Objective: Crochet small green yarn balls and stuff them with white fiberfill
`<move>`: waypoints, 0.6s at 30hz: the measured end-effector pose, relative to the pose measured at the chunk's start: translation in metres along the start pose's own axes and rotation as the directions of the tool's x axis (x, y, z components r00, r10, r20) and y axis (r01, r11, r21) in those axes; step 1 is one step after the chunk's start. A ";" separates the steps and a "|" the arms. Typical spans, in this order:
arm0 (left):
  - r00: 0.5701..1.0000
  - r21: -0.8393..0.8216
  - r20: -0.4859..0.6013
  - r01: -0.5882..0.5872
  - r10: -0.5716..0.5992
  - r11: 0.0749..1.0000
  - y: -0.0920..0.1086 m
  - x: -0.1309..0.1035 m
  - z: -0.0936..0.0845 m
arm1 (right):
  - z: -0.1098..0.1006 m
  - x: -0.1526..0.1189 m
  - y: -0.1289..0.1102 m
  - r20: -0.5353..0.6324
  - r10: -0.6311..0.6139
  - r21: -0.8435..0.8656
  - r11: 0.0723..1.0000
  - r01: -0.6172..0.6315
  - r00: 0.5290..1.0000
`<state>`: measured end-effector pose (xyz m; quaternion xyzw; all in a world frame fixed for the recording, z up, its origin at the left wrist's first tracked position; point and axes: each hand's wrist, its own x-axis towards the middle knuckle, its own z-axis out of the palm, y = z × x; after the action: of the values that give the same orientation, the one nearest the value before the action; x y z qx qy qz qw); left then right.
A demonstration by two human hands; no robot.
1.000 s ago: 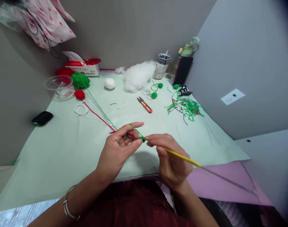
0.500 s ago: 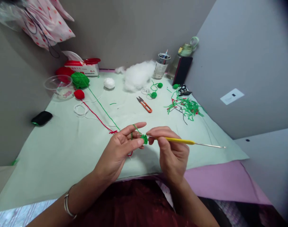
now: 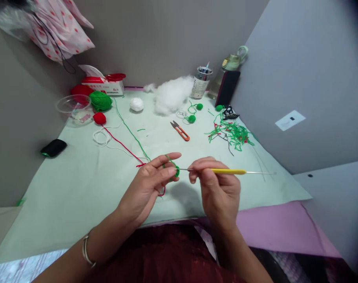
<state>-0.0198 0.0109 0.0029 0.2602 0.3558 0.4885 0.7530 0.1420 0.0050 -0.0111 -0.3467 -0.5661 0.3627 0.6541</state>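
My left hand [image 3: 146, 182] pinches a small green crocheted piece [image 3: 177, 171] between thumb and fingers, its index finger stretched out with green yarn looped round it. My right hand [image 3: 218, 188] is closed on a crochet hook [image 3: 229, 171] with a yellow handle. The hook's thin metal tip reaches left to the green piece; its other metal end points right. Green yarn [image 3: 132, 134] runs back from my left hand towards a green ball [image 3: 100, 101]. A red strand [image 3: 123, 145] leads from a small red ball [image 3: 99, 118] to beside my left hand.
Orange snips [image 3: 180, 131] lie beyond my hands. White stuffing [image 3: 173, 95], a white ball [image 3: 137, 104] and a pen cup [image 3: 201, 83] stand further back. Green and red yarn scraps [image 3: 236, 135] are at the right, a black object [image 3: 53, 148] at the left.
My right hand and the hook have moved a little right, away from my left hand, and the hook lies more level. The green yarn to the ball has gone from taut to slack.
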 end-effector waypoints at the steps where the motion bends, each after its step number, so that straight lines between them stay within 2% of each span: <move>1: 1.000 0.038 0.003 -0.022 0.022 0.999 0.000 -0.001 0.001 | 0.001 0.000 0.000 0.027 0.011 -0.002 1.000 -0.011 1.000; 5: 0.996 0.138 0.000 -0.085 0.086 0.987 -0.002 -0.004 0.003 | 0.001 -0.002 0.001 0.020 0.010 -0.056 0.998 -0.009 1.000; 9: 0.993 0.162 0.001 -0.119 0.120 0.980 -0.001 -0.003 0.002 | -0.003 -0.002 0.004 0.028 0.107 0.074 0.991 -0.109 0.994; 12: 0.992 0.186 0.002 -0.124 0.125 0.975 0.000 -0.004 0.002 | -0.004 -0.001 0.002 0.046 0.128 0.099 0.986 -0.132 0.991; 15: 0.989 0.221 0.006 -0.148 0.150 0.964 -0.001 -0.005 0.000 | -0.005 -0.003 -0.002 0.047 0.061 0.018 0.998 -0.062 0.997; 18: 0.982 0.270 -0.003 -0.180 0.187 0.946 -0.002 -0.006 -0.002 | -0.006 -0.006 -0.005 0.085 -0.064 -0.124 0.990 0.074 0.994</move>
<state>-0.0222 0.0044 0.0015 0.3849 0.4035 0.5074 0.6569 0.1473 -0.0032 -0.0102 -0.3529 -0.6254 0.3170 0.6196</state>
